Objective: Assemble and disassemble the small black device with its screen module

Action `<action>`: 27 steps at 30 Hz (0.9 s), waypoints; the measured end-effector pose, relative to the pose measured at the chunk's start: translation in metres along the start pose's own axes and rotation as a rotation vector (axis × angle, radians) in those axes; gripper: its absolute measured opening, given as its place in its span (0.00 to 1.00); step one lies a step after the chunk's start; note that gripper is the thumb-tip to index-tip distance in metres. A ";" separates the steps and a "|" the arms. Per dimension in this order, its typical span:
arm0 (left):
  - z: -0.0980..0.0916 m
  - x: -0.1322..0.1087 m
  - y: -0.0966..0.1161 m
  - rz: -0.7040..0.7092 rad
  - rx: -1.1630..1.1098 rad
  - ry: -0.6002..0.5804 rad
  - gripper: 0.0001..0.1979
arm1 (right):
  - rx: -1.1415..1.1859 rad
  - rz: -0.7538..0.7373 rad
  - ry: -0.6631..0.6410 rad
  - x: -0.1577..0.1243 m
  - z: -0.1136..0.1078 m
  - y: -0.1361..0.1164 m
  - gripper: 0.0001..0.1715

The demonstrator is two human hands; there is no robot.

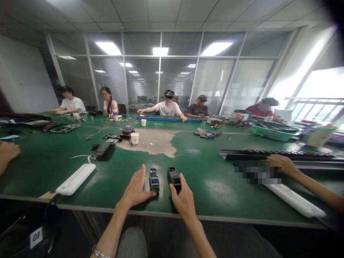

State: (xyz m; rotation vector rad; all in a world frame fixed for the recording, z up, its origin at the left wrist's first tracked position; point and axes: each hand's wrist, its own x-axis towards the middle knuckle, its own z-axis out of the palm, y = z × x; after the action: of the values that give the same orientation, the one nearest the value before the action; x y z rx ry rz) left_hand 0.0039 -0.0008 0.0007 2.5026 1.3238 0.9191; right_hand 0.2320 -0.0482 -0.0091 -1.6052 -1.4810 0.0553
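Observation:
My left hand (136, 189) lies flat on the green table (204, 172) with its fingers stretched out, its thumb touching the near end of a small green circuit board (154, 180). My right hand (183, 199) rests beside it, fingers stretched forward and touching the near end of a black rectangular module (174, 176). The board and the module lie side by side, a little apart, close to the table's front edge.
A white power strip (76, 178) lies to the left, another white strip (295, 200) to the right under a co-worker's arm (303, 177). Another person's hand (8, 152) shows at far left. A paper cup (134, 138) and tools stand farther back; several people sit opposite.

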 end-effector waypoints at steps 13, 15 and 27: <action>-0.001 0.000 0.002 -0.007 -0.012 -0.004 0.63 | -0.056 -0.035 0.087 -0.001 -0.001 0.005 0.43; -0.001 0.000 0.002 -0.004 -0.010 -0.009 0.61 | -0.052 -0.028 0.074 -0.001 -0.001 0.005 0.43; -0.002 0.000 0.004 -0.001 -0.014 -0.006 0.60 | 0.024 0.062 0.021 0.000 -0.006 -0.003 0.38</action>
State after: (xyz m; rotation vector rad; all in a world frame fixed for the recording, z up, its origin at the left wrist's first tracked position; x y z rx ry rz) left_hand 0.0059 -0.0034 0.0043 2.4923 1.3127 0.9166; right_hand 0.2329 -0.0525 -0.0039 -1.6280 -1.4094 0.0909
